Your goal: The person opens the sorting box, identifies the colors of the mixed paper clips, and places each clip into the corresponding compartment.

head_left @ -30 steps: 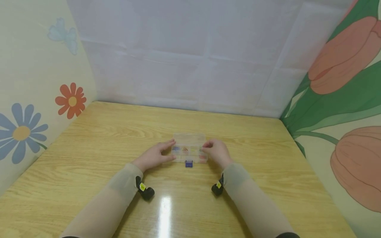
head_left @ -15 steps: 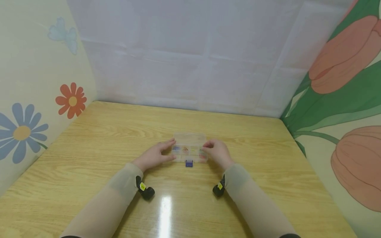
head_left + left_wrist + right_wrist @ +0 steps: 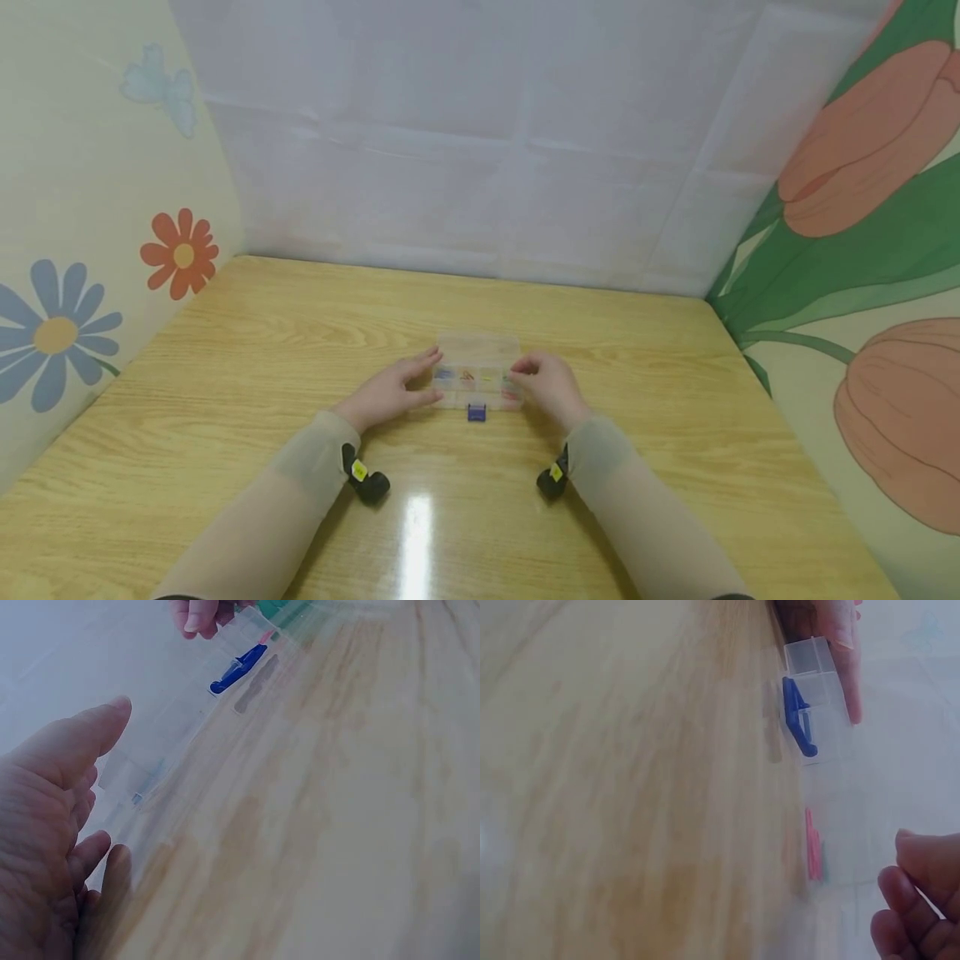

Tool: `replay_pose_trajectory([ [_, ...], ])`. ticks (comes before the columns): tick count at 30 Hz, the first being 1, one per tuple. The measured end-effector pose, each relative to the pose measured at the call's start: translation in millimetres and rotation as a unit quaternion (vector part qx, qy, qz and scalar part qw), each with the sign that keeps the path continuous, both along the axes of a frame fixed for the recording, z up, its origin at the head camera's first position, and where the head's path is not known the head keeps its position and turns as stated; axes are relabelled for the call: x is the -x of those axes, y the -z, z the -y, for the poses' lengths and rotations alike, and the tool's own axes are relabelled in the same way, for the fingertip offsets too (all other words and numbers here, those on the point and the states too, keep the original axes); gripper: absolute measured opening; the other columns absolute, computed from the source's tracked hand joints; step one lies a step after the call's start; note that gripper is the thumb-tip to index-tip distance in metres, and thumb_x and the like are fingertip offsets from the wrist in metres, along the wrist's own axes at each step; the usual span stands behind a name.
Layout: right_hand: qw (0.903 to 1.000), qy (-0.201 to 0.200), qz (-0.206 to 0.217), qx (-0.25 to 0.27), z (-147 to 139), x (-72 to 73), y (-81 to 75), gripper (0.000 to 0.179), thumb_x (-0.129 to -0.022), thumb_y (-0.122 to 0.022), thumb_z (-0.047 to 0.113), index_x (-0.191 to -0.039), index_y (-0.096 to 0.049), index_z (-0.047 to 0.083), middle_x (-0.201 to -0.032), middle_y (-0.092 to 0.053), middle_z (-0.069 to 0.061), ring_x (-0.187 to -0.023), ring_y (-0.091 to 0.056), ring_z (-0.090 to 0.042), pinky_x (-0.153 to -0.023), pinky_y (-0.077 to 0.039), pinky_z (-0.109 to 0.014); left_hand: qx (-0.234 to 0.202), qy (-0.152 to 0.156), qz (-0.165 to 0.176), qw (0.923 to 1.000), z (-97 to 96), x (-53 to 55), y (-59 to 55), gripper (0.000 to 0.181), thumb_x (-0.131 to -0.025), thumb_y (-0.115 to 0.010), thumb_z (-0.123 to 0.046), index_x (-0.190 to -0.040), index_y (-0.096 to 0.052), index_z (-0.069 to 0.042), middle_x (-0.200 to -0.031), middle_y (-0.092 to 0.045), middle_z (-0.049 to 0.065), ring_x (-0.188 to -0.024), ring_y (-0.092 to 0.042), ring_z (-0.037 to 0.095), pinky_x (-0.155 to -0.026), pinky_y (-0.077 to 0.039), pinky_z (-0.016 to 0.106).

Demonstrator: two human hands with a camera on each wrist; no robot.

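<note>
A clear plastic compartment box (image 3: pixel 456 401) lies with its lid (image 3: pixel 478 348) folded back and its blue latch (image 3: pixel 476 413) facing me. Small blue (image 3: pixel 444 374), orange-red (image 3: pixel 467 376) and yellow pieces (image 3: pixel 487 378) sit in its back compartments. Pink-red strips (image 3: pixel 812 847) show through the front right end. My left hand (image 3: pixel 390 390) is at the box's left end, thumb and fingers spread to either side of the corner. Over the right end, my right hand (image 3: pixel 551 387) has its fingers bent, thumb and index tips close together; I cannot tell whether they pinch something small.
The box stands near the middle of a wood-grain table (image 3: pixel 300 317). A white cloth backdrop (image 3: pixel 480 167) rises behind it, with flower-printed panels on the left and right. A bright light reflection (image 3: pixel 415 542) lies on the tabletop in front.
The right forearm and wrist have shifted very slightly to the right, while the right fingertips stay over the box's right end. The left hand and the box hold their places.
</note>
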State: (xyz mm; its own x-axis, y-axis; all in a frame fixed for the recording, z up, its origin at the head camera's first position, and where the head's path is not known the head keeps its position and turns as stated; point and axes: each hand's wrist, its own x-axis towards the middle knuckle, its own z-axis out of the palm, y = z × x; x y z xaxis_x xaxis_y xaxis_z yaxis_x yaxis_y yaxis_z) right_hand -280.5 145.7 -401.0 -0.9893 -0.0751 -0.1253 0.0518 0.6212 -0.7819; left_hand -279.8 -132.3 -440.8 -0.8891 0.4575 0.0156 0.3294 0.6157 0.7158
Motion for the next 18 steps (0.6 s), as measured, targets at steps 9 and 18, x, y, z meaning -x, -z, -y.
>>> replay_pose_trajectory([
  [9,0.9998,-0.01,-0.016,-0.007,-1.8,-8.2,-2.9,0.015,-0.09,-0.069,0.024,-0.102,-0.067,0.015,-0.104,-0.066,0.0,-0.101,-0.059,-0.02,-0.091,-0.048,-0.041,-0.029,-0.023,0.007,0.9993,3.1,-1.5,2.3,0.079,-0.09,-0.06,-0.052,-0.154,-0.025,-0.02,-0.16,-0.016,0.0,-0.145,-0.015,0.032,-0.115,-0.013,0.055],
  [18,0.9932,-0.055,-0.063,-0.082,-18.7,-17.2,-0.7,0.044,-0.092,-0.065,0.034,-0.13,-0.058,0.011,-0.133,-0.056,-0.008,-0.125,-0.048,-0.028,-0.106,-0.038,-0.049,-0.065,-0.051,-0.008,0.9966,6.0,-4.6,6.3,0.075,-0.094,-0.055,-0.05,-0.154,-0.024,-0.016,-0.16,-0.018,0.005,-0.146,-0.012,0.031,-0.116,-0.011,0.053],
])
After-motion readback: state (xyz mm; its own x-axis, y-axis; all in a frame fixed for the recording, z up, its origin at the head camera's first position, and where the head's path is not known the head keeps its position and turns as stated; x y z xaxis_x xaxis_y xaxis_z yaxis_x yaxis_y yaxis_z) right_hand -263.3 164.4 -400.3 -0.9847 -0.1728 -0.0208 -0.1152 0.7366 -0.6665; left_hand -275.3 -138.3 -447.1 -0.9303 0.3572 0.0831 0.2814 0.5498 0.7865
